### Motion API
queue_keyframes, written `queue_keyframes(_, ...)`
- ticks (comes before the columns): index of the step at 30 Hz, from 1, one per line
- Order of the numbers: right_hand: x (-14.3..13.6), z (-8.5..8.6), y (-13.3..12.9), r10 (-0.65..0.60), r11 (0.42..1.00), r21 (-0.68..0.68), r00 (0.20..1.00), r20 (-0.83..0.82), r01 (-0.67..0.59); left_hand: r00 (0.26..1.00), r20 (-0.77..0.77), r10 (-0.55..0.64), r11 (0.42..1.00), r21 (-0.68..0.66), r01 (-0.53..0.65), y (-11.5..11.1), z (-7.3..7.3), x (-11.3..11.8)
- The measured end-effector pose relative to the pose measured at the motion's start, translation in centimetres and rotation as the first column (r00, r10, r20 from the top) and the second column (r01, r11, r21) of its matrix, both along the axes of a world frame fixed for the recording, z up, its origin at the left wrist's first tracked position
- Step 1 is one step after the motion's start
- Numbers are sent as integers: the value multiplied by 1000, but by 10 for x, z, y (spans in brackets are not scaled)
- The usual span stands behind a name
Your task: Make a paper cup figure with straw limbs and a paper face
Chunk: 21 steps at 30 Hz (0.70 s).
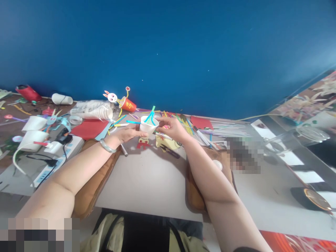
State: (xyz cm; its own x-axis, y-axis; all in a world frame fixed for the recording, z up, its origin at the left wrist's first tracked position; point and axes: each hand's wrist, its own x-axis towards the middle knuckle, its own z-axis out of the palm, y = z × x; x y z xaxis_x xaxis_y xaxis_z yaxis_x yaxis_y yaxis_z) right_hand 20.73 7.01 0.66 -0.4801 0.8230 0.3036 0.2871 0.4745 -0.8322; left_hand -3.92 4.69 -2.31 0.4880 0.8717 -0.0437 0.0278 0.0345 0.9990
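Note:
Over the middle of the table I hold up a white paper cup point(147, 130). Blue and green straws point(152, 117) stand in it, and one blue straw sticks out to the left. My left hand point(131, 133) is closed around the cup's left side, thumb along its front. At the cup's right side, the fingers of my right hand point(172, 128) are bent against the rim; whether they also pinch a straw is hidden. Just below the hands lie a red paper cutout point(143, 143), a pale yellow cutout point(162, 141) and dark-handled scissors point(170, 151).
To the left are a stack of paper cups point(98, 112), red paper point(89, 128) and a power strip point(67, 154) with cords. An orange cup with a rabbit face point(112, 97) lies by the blue wall point(168, 59). Loose straws point(223, 129) are spread behind my right hand. Brown cushions point(90, 189) flank me.

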Motion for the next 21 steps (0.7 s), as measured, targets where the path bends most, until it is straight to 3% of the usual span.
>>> queue_keyframes(9, -2, 7, -10, 90, 996, 27, 996, 8, -91, 979, -30, -201, 978, -64, 199, -2, 10, -3)
queue_keyframes(15, -1, 11, -13, 163, 971, 167, 984, 74, -173, 947, -9, -320, 944, -91, 318, -3, 19, -7)
queue_keyframes(21, -3, 9, -11, 145, 916, 354, 980, 140, -186, 936, -7, -351, 935, -64, 350, 1, 12, -10)
